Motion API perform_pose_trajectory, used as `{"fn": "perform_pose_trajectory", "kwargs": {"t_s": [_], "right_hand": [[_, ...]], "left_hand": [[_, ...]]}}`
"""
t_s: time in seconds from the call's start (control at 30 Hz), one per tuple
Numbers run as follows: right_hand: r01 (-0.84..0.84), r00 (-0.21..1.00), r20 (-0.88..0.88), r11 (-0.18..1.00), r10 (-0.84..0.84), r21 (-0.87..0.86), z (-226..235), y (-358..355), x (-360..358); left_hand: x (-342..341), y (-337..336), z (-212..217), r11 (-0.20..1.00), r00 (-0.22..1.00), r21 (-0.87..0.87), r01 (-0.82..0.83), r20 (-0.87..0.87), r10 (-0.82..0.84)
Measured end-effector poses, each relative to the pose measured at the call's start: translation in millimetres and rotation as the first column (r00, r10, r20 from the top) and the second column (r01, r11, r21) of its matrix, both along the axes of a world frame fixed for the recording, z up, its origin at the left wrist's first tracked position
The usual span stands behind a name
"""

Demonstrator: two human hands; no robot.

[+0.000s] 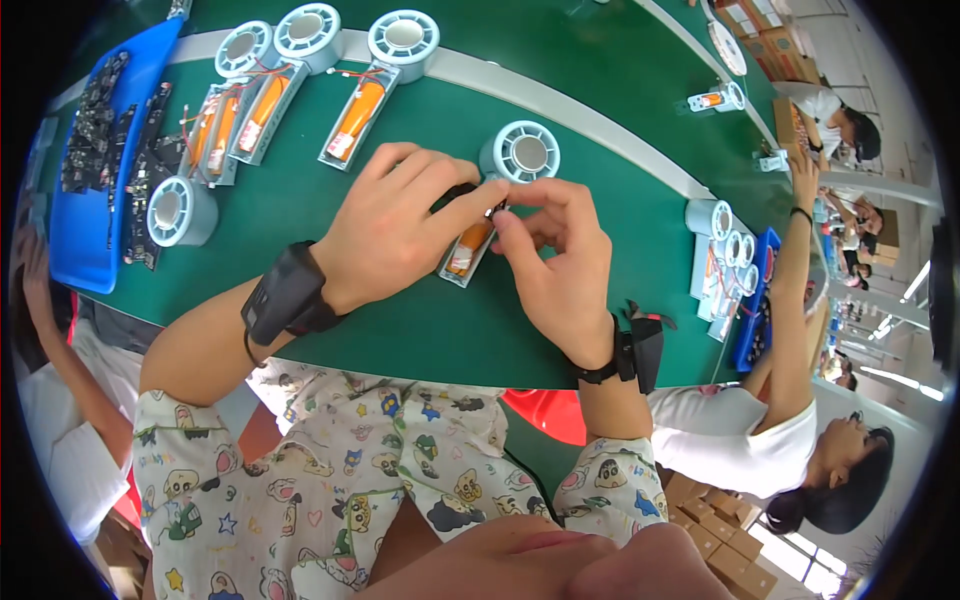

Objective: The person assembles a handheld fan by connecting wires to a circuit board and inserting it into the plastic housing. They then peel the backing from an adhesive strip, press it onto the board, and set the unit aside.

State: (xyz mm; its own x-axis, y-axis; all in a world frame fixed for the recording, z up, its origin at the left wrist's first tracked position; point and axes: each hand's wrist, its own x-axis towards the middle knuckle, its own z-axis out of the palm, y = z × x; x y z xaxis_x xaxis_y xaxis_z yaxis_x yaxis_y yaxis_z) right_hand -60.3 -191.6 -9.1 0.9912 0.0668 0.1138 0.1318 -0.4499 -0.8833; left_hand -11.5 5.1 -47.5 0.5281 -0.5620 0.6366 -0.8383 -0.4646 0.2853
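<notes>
A green worktable (390, 345) spreads across the view, a pale strip running over it. At the right, a co-worker in a white shirt (730, 440) stretches an arm over the table. A blue tray (85, 235) lies at the far left, loaded with black circuit boards (95, 130). Beside it stand four light-blue handheld-fan housings (403, 42), their round heads vented, orange cells lying in their open handles.

The left hand (400, 225) lies palm down over a separate fan housing (528, 153) near the middle of the table, its fingers bent; how firmly they grip is hidden. The right hand (565, 265) comes in from the other side, its thumb and forefinger pinched on a small dark part (496, 211) just below the round head. A black wrist device (285, 292) is strapped on the left wrist, and another on the right. In the handle beneath the hands lies an orange battery cell (470, 243). A small red-and-black hand tool (652, 318) rests just beside the right wrist.
</notes>
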Motion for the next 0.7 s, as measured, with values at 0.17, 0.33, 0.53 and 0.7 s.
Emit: {"fn": "perform_pose_trajectory", "kwargs": {"t_s": [0.17,0.33,0.53,0.7], "right_hand": [[-0.037,0.992,0.111,0.979,0.060,-0.200,-3,-2,7],[-0.091,0.970,0.210,0.982,0.124,-0.164,-14,0,9],[-0.093,0.944,0.289,0.970,0.157,-0.224,-18,1,10],[-0.106,0.942,0.289,0.969,0.170,-0.225,-20,0,11]], "left_hand": [[5,-4,-3,0.983,0.994,-0.177,0.037,-0.097,-0.055],[7,-3,-5,0.979,0.994,-0.192,0.064,-0.078,-0.080],[8,-2,-5,0.979,0.992,-0.180,0.094,-0.070,-0.108],[5,0,1,0.993,0.998,-0.106,0.059,-0.009,-0.060]]}}
